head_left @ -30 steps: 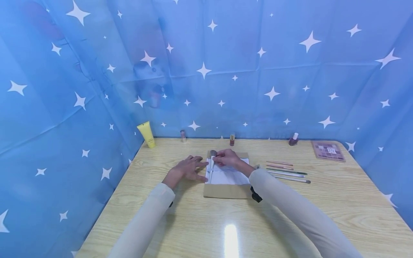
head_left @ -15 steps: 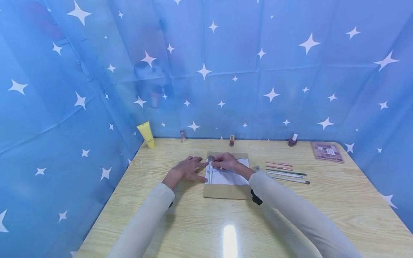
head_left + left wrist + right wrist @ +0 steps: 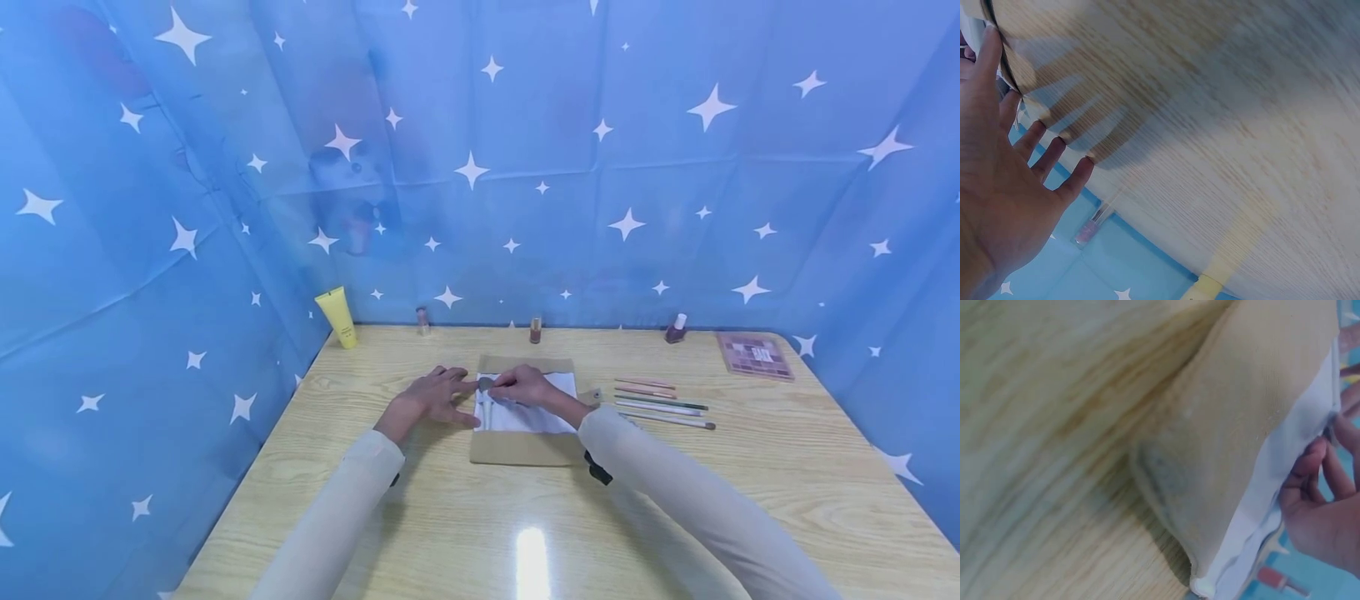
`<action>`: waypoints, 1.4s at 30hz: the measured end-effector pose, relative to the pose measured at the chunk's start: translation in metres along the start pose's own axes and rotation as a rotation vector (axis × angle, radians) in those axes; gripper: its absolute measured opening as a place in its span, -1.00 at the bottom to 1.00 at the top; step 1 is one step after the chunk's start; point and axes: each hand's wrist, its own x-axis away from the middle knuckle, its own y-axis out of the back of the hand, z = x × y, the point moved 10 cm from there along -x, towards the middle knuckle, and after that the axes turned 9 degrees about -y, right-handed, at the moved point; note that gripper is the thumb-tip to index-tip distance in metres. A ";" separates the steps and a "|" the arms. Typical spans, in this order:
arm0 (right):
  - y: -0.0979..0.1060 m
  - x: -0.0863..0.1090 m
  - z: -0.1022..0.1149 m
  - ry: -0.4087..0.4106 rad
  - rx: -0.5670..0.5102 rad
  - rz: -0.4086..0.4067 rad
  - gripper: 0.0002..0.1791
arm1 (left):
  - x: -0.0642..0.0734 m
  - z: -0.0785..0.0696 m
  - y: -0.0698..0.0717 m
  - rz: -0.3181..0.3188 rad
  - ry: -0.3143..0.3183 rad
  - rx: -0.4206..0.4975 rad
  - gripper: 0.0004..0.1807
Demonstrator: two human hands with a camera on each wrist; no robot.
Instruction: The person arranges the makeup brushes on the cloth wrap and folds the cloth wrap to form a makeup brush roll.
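A tan brush roll with a white lining lies unfolded on the table. Along its left side lies a makeup brush, its dark bristle head pointing away from me and its pale handle toward the near flap. My right hand pinches the brush just below the bristles; in the right wrist view, thumb and fingers of the right hand meet over the white lining. My left hand has its fingers spread at the roll's left edge. In the left wrist view, the left hand's thumb reaches that edge.
Right of the roll lie several slim brushes. Along the back stand a yellow tube, a small pinkish tube, a small dark-red bottle and a white-capped nail polish. A makeup palette lies back right.
My right hand has moved the brush toward me and slightly left, so its bristle head sits lower on the roll. My left hand has stayed at the left edge.
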 end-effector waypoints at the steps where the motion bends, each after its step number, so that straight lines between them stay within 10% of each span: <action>1: 0.000 0.001 0.001 0.003 0.009 -0.006 -0.75 | 0.000 0.001 0.000 0.001 -0.001 -0.002 -0.04; 42: 0.021 0.025 0.004 0.132 -0.126 -0.052 -0.71 | 0.000 -0.002 -0.001 -0.020 -0.003 0.022 -0.06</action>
